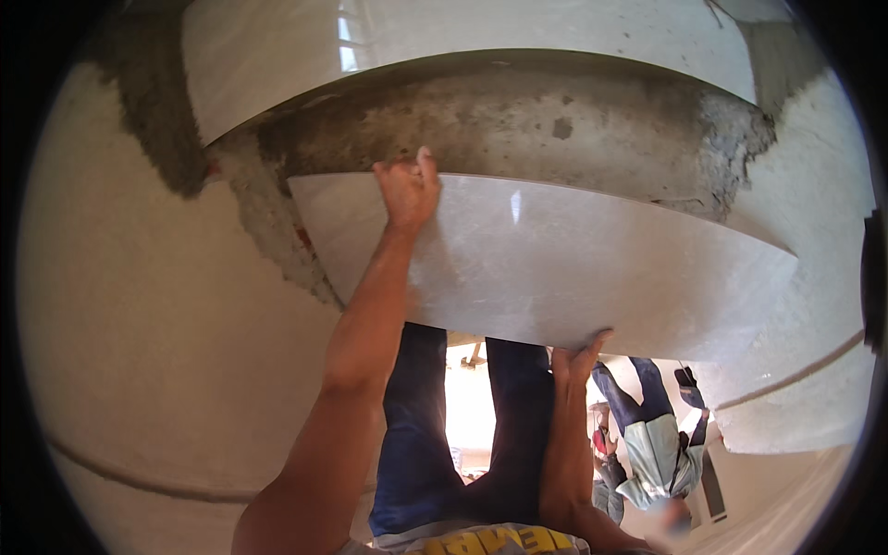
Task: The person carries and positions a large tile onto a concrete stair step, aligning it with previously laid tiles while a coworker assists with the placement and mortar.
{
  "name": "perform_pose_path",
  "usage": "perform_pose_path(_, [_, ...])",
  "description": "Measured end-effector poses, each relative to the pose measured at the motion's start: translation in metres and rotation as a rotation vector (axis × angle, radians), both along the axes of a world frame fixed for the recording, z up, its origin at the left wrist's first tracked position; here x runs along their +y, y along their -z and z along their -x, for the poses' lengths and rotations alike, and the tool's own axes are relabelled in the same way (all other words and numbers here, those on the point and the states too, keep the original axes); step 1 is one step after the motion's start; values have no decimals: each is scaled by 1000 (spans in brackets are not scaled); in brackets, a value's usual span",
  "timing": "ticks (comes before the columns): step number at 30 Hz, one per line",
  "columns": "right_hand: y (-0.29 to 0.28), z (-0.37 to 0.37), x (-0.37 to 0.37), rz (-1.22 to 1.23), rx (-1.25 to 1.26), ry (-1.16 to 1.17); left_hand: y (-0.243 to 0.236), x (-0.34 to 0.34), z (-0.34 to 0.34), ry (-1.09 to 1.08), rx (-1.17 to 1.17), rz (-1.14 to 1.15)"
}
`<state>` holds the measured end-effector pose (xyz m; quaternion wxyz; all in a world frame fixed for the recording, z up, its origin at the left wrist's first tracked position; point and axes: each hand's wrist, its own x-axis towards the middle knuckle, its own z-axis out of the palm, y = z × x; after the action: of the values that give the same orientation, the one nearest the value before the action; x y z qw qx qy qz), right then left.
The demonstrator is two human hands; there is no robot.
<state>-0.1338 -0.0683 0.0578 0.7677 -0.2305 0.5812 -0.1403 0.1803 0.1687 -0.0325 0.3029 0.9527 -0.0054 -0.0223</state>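
Tile (pixel 555 268) goes up against the grey mortar bed (pixel 518 129), left hand (pixel 407 190) gripping its top edge, right hand (pixel 573 356) clasping the bottom edge. Seems mid-placement; next likely calls for pressing it flat and level with the tile above (pixel 462 37).

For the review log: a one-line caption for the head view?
Both hands, left hand and right hand, hold a glossy tile above a mortar bed.
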Motion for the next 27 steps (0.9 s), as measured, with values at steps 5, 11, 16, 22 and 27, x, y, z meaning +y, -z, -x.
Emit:
perform_pose_path(5, [24, 4, -6, -35, 49, 52, 1, 3, -11, 72, -128, 102])
perform_pose_path(11, [24, -2, -8, -46, 67, 61, 20, 3, -9, 79, -46, 90])
perform_pose_path(16, [23, 9, -4, -26, 35, 35, 24, 5, -1, 81, 15, 92])
perform_pose_path(22, [12, 32, 8, -31, -3, 85, 8, 1, 12, 42, 27, 25])
perform_pose_path(27, [16, 36, 24, 25, 61, 162, 10, -23, 0, 112, 36, 31])
